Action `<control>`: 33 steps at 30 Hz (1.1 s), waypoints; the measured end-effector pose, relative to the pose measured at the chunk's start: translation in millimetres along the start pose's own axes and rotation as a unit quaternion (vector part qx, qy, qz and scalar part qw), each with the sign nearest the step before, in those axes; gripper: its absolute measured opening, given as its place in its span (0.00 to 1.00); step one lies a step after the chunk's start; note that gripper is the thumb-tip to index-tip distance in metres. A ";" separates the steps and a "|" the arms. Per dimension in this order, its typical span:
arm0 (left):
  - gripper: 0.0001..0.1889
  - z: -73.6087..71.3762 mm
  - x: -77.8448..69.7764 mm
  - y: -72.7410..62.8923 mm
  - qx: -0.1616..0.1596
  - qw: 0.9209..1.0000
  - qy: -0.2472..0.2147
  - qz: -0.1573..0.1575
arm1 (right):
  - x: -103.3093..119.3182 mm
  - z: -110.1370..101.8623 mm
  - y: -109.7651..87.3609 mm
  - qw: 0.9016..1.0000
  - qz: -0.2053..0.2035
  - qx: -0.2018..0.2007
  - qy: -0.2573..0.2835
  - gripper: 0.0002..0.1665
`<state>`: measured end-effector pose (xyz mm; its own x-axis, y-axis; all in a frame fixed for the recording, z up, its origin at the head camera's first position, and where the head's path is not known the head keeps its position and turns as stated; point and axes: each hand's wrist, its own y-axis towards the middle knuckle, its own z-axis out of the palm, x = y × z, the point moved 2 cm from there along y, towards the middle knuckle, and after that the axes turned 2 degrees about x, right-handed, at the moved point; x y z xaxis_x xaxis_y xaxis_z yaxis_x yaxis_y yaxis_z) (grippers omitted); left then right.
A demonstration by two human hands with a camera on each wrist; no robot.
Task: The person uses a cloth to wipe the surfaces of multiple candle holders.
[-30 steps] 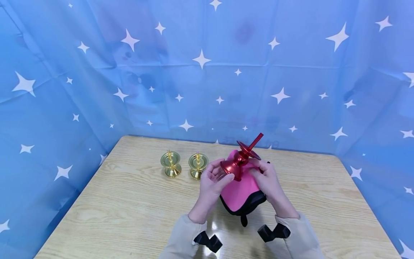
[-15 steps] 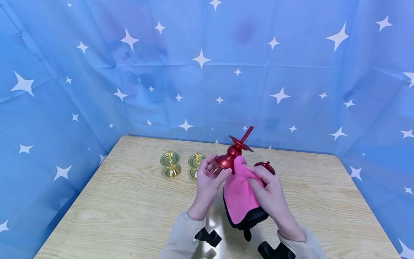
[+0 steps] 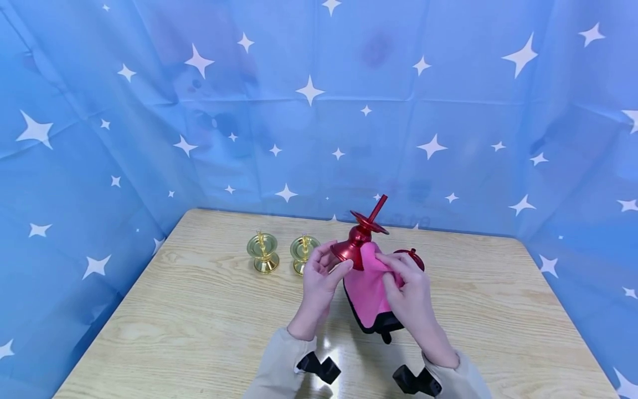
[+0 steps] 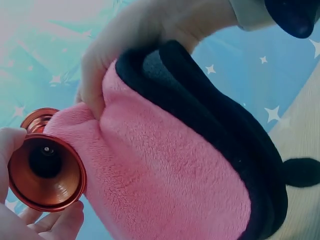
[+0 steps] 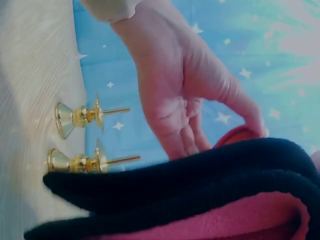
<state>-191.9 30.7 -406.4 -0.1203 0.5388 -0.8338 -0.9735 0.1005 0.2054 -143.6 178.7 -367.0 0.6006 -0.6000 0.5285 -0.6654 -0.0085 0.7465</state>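
Pinching a tilted red metal candlestick (image 3: 360, 237) above the wooden table (image 3: 199, 321) by its flared base in the left hand (image 3: 319, 281), and black-edged pink plush cloth (image 3: 361, 293) against it in the right hand (image 3: 412, 291). Risking a drop from too loose a left grip, or bumping two gold metal candlesticks (image 3: 266, 262) leftward. Blocked rightward by another red metal candlestick (image 3: 416, 260), partly hidden.

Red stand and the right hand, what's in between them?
Pink cloth lies between the red stand and the right hand, which pinches it. The head and left wrist views show this.
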 end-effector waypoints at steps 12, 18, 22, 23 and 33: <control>0.18 1.5 2.4 -1.9 0.015 0.997 -0.054 -0.051 | -18.5 0.4 7.5 0.983 0.170 0.063 -0.012 0.18; 0.25 3.5 4.8 -3.0 0.016 0.999 -0.033 -0.038 | -16.2 -1.3 6.2 0.955 0.277 0.043 0.100 0.17; 0.26 3.7 6.9 0.1 0.012 1.000 0.017 -0.019 | -12.6 -2.5 6.2 0.939 0.305 0.038 0.155 0.18; 0.25 3.7 7.4 1.2 0.012 0.999 0.031 -0.015 | -11.9 -2.6 6.0 0.938 0.306 0.043 0.156 0.18; 0.15 -2.9 7.5 8.5 0.022 0.988 0.146 -0.044 | -12.0 5.0 -1.3 0.960 0.238 0.065 0.134 0.17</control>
<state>-201.7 33.1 -412.3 -0.0938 0.2636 -0.9601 -0.9739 0.1761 0.1434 -152.2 181.9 -376.3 0.2963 -0.3337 0.8949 -0.9317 0.1052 0.3477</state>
